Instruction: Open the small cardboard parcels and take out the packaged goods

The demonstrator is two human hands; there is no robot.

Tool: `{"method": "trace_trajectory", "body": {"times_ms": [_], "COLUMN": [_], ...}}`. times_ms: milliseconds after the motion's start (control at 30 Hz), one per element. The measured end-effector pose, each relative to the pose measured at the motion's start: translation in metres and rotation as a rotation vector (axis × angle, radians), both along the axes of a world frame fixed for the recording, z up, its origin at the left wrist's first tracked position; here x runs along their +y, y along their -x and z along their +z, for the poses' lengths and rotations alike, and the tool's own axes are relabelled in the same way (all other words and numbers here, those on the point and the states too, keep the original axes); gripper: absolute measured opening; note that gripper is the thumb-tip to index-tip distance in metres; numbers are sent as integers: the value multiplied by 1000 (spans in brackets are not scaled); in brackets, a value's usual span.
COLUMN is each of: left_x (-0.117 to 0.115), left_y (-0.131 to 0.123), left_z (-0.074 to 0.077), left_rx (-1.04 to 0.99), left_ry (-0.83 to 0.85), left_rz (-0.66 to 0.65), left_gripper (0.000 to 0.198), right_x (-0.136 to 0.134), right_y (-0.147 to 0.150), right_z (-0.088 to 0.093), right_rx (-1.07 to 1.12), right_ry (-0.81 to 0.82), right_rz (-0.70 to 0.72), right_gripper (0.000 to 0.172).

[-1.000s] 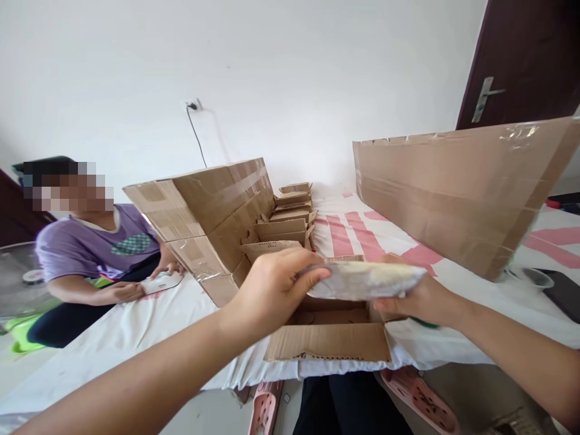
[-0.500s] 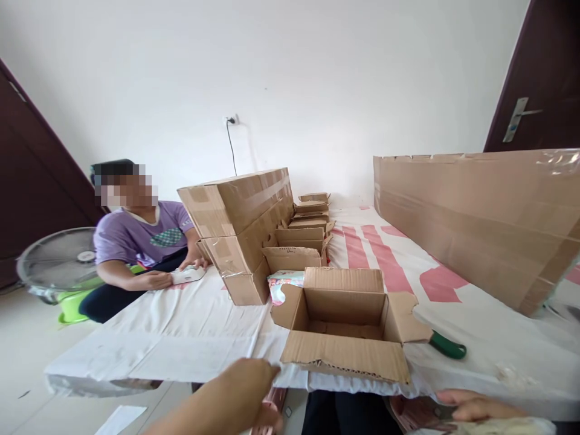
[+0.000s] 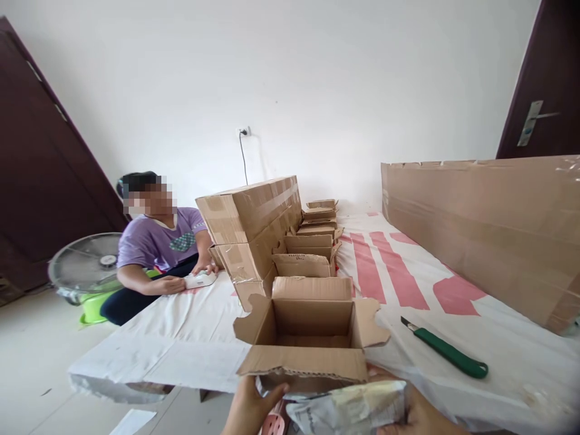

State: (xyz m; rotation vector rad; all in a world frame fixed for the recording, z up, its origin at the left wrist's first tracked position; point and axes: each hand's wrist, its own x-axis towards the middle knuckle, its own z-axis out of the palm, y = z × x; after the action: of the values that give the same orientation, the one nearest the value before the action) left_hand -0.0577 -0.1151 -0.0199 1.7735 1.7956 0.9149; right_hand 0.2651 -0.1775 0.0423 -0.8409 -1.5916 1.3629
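Note:
An open cardboard box (image 3: 312,362), flaps spread outward, sits at the near edge of the cloth-covered table in front of me. My left hand (image 3: 256,402) grips its lower front left corner, thumb on the front side. At its front right, my right hand (image 3: 414,411) holds a crumpled, printed, whitish wrapper (image 3: 351,408), with a fingertip against the box's right corner. Most of the right hand's fingers are hidden behind the wrapper. A green utility knife (image 3: 448,350), blade out, lies on the cloth to the right of the box.
Stacked taped cartons (image 3: 260,223) stand left of a row of open boxes (image 3: 312,244). A large cardboard panel (image 3: 480,229) rises on the right. At the left, another person (image 3: 163,241) holds a white object (image 3: 200,280) beside a fan (image 3: 86,266).
The open box has shifted left, baring the whole utility knife. My left hand has come onto the box's corner; my right hand has brought the wrapper in to the box front. The view has turned slightly.

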Motion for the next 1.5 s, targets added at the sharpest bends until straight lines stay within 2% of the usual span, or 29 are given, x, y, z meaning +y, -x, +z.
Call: {"method": "trace_trajectory", "body": {"times_ms": [100, 167, 333, 467, 633, 800, 867, 1000, 1133, 1333, 1500], "left_x": [5, 11, 36, 55, 66, 80, 85, 94, 112, 142, 148], "left_y": [23, 24, -2, -17, -18, -21, -24, -29, -32, -45, -52], "left_z": [-13, -11, 12, 12, 1, 3, 4, 2, 1, -6, -15], "left_rx": [-15, 14, 57, 2, -85, -134, -148, -162, -180, -204, -212], "left_ry": [-87, -83, -36, -48, -64, -110, -122, -131, -146, -164, -218], "left_rz": [135, 178, 210, 206, 258, 255, 248, 228, 195, 183, 199], "left_gripper": [44, 45, 39, 43, 45, 53, 52, 49, 54, 61, 63], "right_x": [14, 25, 47, 60, 71, 84, 87, 87, 87, 87, 84], "right_y": [27, 40, 42, 28, 22, 22, 21, 23, 26, 26, 26], "right_z": [-5, -14, -28, -32, -26, -13, -16, -34, -48, -52, -53], "right_rx": [128, 150, 136, 133, 113, 97, 119, 164, 141, 69, 59], "right_ry": [20, -11, 10, 103, 238, 246, 240, 227, 174, 157, 90], "right_rz": [133, 84, -53, -77, -73, -109, -130, -154, -231, -230, -223], "right_gripper": [76, 80, 74, 69, 68, 77, 76, 74, 72, 63, 62]}}
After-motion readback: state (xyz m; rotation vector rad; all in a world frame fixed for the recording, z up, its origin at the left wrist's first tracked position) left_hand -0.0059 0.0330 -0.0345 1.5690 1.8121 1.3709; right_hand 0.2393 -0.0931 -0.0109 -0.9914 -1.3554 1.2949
